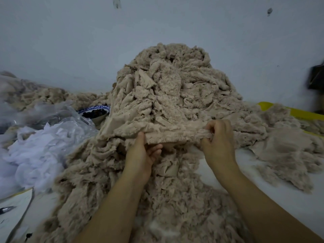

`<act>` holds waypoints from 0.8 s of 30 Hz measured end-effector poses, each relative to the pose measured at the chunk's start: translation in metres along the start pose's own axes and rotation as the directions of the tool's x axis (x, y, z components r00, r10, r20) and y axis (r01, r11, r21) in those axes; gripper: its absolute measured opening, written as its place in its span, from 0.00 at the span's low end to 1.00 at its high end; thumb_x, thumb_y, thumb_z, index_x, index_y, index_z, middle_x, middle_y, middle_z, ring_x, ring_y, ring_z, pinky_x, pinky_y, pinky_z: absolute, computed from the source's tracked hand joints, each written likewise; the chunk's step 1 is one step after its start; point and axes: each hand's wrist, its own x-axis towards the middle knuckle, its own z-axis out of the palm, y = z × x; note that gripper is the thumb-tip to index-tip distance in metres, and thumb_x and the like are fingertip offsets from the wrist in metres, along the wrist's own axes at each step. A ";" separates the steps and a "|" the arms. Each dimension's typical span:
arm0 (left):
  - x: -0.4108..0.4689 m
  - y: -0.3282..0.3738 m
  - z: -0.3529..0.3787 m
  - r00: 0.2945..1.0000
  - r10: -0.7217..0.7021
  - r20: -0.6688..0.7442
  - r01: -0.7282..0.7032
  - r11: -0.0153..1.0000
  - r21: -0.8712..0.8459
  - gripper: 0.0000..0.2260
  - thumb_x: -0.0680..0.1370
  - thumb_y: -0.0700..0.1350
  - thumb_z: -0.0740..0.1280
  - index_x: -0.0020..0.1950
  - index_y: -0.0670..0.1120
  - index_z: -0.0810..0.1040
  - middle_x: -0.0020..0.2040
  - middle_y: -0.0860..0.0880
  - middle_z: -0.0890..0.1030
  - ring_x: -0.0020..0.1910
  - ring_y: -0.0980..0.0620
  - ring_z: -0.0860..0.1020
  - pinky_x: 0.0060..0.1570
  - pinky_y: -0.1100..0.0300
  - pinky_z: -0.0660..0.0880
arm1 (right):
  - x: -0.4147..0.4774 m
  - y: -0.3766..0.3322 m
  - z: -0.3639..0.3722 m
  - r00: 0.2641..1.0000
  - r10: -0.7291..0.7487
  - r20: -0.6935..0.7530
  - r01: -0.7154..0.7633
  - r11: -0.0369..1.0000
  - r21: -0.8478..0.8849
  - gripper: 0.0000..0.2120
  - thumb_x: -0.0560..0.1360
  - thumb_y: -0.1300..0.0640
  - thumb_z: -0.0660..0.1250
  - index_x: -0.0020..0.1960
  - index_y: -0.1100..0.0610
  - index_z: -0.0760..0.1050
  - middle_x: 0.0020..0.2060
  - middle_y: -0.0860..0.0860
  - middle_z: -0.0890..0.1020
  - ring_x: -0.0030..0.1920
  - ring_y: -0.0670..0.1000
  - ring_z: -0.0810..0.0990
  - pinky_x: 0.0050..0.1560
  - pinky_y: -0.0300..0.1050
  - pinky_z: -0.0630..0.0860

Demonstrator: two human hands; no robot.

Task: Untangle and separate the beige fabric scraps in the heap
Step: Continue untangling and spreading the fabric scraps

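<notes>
A tall heap of beige fabric scraps (168, 88) rises in the middle of the head view, with more scraps spilling toward me. A long beige scrap (175, 135) stretches across the heap's lower front. My left hand (143, 153) holds its left end, thumb on top and fingers underneath. My right hand (217, 137) grips its bunched right end with curled fingers. Both forearms reach in from the bottom of the view.
A flatter pile of beige scraps (287, 155) lies at the right on a white surface. White fluffy material (35, 155) and clear plastic (52, 114) lie left. A blue-rimmed bowl (95, 111) of dark bits stands behind them. A yellow edge (298, 112) shows far right. A pen (7, 210) lies bottom left.
</notes>
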 end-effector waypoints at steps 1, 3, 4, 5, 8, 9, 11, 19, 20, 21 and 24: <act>0.000 0.000 0.001 1.000 -0.026 0.006 0.026 1.000 -0.006 0.10 0.84 0.50 0.61 0.53 0.46 0.79 0.37 0.47 0.86 0.30 0.52 0.84 0.27 0.62 0.79 | 0.001 0.000 0.001 1.000 -0.018 0.013 0.018 0.999 -0.047 0.16 0.68 0.72 0.65 0.46 0.54 0.66 0.49 0.51 0.67 0.48 0.51 0.65 0.44 0.42 0.60; 0.000 0.002 -0.001 0.994 -0.094 0.055 0.098 0.991 -0.089 0.10 0.84 0.49 0.62 0.55 0.45 0.79 0.40 0.46 0.87 0.34 0.50 0.85 0.29 0.61 0.80 | -0.001 0.004 0.004 0.984 -0.032 0.176 0.049 0.994 -0.095 0.11 0.70 0.69 0.66 0.48 0.57 0.69 0.51 0.53 0.68 0.52 0.53 0.66 0.48 0.47 0.64; 0.000 0.003 -0.002 0.989 -0.120 0.083 0.132 0.980 -0.152 0.11 0.84 0.50 0.62 0.58 0.44 0.78 0.43 0.44 0.87 0.37 0.49 0.86 0.31 0.59 0.81 | -0.004 0.007 0.007 0.954 -0.031 0.300 0.067 0.991 -0.112 0.08 0.72 0.66 0.66 0.49 0.58 0.70 0.51 0.51 0.68 0.53 0.53 0.66 0.50 0.49 0.65; 0.001 0.004 -0.004 0.985 -0.133 0.105 0.153 0.967 -0.205 0.13 0.84 0.51 0.61 0.61 0.43 0.78 0.46 0.43 0.87 0.39 0.48 0.86 0.33 0.58 0.82 | -0.006 0.009 0.009 0.908 -0.030 0.417 0.084 0.990 -0.112 0.04 0.75 0.62 0.64 0.48 0.58 0.70 0.50 0.50 0.68 0.53 0.52 0.65 0.51 0.48 0.65; 0.005 0.004 -0.009 0.980 -0.143 0.138 0.174 0.952 -0.250 0.17 0.84 0.53 0.60 0.65 0.43 0.77 0.48 0.42 0.87 0.44 0.47 0.86 0.37 0.57 0.83 | -0.011 0.006 0.009 0.844 -0.047 0.534 0.050 0.999 0.010 0.19 0.76 0.47 0.55 0.41 0.62 0.72 0.40 0.50 0.72 0.47 0.50 0.67 0.45 0.45 0.63; 0.005 0.004 -0.009 0.977 -0.148 0.151 0.183 0.951 -0.251 0.17 0.84 0.53 0.59 0.65 0.43 0.76 0.48 0.42 0.87 0.45 0.47 0.86 0.38 0.57 0.83 | -0.009 0.002 0.006 0.881 -0.051 0.470 0.025 0.998 0.062 0.25 0.75 0.42 0.51 0.38 0.62 0.73 0.37 0.51 0.73 0.44 0.49 0.69 0.43 0.45 0.63; 0.005 0.003 -0.008 0.973 -0.151 0.176 0.190 0.954 -0.234 0.18 0.84 0.53 0.59 0.66 0.43 0.76 0.47 0.42 0.87 0.45 0.48 0.86 0.37 0.57 0.83 | -0.007 -0.005 0.003 0.945 -0.074 0.317 0.033 0.990 0.134 0.29 0.76 0.39 0.48 0.35 0.61 0.72 0.34 0.52 0.75 0.41 0.48 0.71 0.41 0.44 0.66; -0.002 -0.003 -0.003 0.933 -0.125 0.336 0.129 0.992 0.010 0.12 0.73 0.44 0.72 0.53 0.39 0.81 0.48 0.43 0.84 0.47 0.50 0.84 0.48 0.60 0.82 | -0.020 -0.016 0.020 0.820 -0.275 0.502 0.250 0.961 0.118 0.10 0.79 0.53 0.65 0.60 0.50 0.76 0.44 0.34 0.67 0.52 0.40 0.64 0.47 0.30 0.63; -0.003 -0.004 -0.002 0.927 -0.130 0.351 0.118 0.991 0.057 0.12 0.73 0.42 0.72 0.53 0.37 0.81 0.48 0.42 0.83 0.47 0.50 0.84 0.49 0.60 0.82 | -0.020 -0.018 0.020 0.816 -0.310 0.488 0.292 0.950 0.115 0.08 0.79 0.55 0.65 0.57 0.51 0.77 0.43 0.36 0.67 0.50 0.41 0.63 0.45 0.33 0.62; -0.003 -0.006 -0.001 0.927 -0.140 0.349 0.116 0.989 0.090 0.12 0.74 0.41 0.71 0.54 0.36 0.81 0.47 0.41 0.83 0.45 0.51 0.84 0.48 0.60 0.82 | -0.020 -0.019 0.019 0.808 -0.347 0.477 0.330 0.936 0.121 0.06 0.78 0.56 0.66 0.54 0.52 0.78 0.43 0.38 0.67 0.49 0.41 0.63 0.44 0.35 0.62; -0.003 -0.006 0.001 0.953 -0.127 0.274 0.124 0.992 0.028 0.06 0.80 0.37 0.64 0.47 0.38 0.80 0.40 0.44 0.81 0.36 0.53 0.82 0.37 0.62 0.81 | -0.022 -0.024 0.014 0.736 -0.409 0.539 0.357 0.912 0.205 0.07 0.76 0.51 0.62 0.46 0.52 0.79 0.41 0.41 0.70 0.47 0.41 0.66 0.46 0.36 0.66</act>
